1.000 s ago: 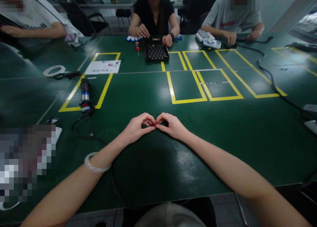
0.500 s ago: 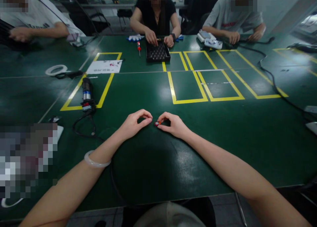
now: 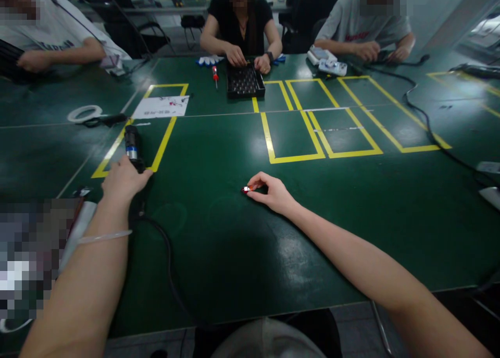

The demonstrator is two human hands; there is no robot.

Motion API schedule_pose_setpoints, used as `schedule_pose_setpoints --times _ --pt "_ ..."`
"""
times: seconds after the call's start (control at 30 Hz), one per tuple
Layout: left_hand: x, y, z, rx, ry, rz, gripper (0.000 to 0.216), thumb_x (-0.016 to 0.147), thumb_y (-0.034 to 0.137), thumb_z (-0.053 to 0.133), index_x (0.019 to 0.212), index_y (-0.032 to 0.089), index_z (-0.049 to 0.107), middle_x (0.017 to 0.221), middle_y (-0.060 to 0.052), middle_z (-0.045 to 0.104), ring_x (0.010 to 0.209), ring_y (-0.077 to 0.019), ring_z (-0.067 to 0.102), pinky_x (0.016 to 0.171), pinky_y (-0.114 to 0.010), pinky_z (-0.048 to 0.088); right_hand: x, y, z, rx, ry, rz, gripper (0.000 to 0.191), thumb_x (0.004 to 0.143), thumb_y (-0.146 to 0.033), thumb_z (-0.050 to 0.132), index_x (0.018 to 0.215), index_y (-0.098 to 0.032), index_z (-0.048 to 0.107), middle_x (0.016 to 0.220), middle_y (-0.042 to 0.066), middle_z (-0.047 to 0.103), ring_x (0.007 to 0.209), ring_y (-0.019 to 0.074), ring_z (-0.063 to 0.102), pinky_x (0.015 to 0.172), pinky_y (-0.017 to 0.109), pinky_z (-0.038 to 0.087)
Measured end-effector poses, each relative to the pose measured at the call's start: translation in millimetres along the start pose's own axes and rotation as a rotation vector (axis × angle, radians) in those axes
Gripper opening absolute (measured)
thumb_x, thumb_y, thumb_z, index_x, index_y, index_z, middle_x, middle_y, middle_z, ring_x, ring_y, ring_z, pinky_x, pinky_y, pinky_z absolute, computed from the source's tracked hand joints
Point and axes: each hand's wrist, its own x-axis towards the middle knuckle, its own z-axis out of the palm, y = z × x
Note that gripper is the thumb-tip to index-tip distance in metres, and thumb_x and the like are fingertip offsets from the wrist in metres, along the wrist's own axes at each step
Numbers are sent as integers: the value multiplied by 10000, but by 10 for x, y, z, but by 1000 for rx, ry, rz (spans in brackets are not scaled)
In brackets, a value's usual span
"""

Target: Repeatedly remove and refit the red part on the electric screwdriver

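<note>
My right hand (image 3: 272, 192) rests low over the green table, thumb and forefinger pinching a small red and orange part (image 3: 246, 189) with a bright white spot. Its exact kind is too small to make out. To the left, my left hand (image 3: 124, 180) reaches over the near end of a black cylindrical corded tool (image 3: 132, 139) with a blue and white label. The thumb is stretched out to the tool's right, away from the other fingers. Those fingers are partly hidden, and the hand covers the tool's lower part.
A black cable (image 3: 169, 243) runs from the tool towards the table's front edge. Behind it lie a white paper sheet (image 3: 160, 108) and a white tape roll (image 3: 85, 114). Across the table, a co-worker handles a black tray (image 3: 245, 87) beside a red screwdriver (image 3: 215, 75). Two more people sit there.
My left hand has moved left from beside the right hand to the black corded tool, its fingers spreading from a near pinch. My right hand still pinches the small part.
</note>
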Motion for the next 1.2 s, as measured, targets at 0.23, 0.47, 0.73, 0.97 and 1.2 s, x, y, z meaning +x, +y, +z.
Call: schedule_pose_setpoints --times 0.23,0.47,0.73,0.97,1.2 --pt "-93 65 19 22 16 84 724 898 547 499 1408 60 334 1293 -219 472 1137 -395 530 924 -558 465 30 55 22 75 82 -9 172 784 -258 714 904 -179 619 868 18 682 800 144 647 809 309 518" --pt "-398 452 71 -38 18 270 742 891 523 510 1464 83 338 1269 -241 489 1083 -405 574 848 -529 500 20 -10 43 -32 105 -29 153 793 -240 700 912 -172 632 878 27 670 815 155 630 785 307 502" --pt "-919 1019 213 -157 6 540 770 856 440 559 1525 160 301 1381 -190 479 1196 -358 546 947 -460 492 -2 -27 32 -135 128 -78 150 821 -220 682 933 -195 585 883 16 634 807 155 594 777 300 484" --pt "-1365 1281 261 -328 -129 790 748 868 372 545 1541 176 284 1496 -157 399 1330 -337 443 1085 -466 404 -53 -76 44 -335 17 -203 76 887 -223 627 862 -213 556 879 35 606 853 195 563 798 330 455" --pt "-1512 1370 247 -345 -171 847 707 892 336 512 1534 134 295 1513 -163 381 1341 -330 425 1103 -466 395 -67 -69 91 -531 -80 -262 67 890 -215 644 874 -211 578 924 51 615 880 213 551 790 329 421"
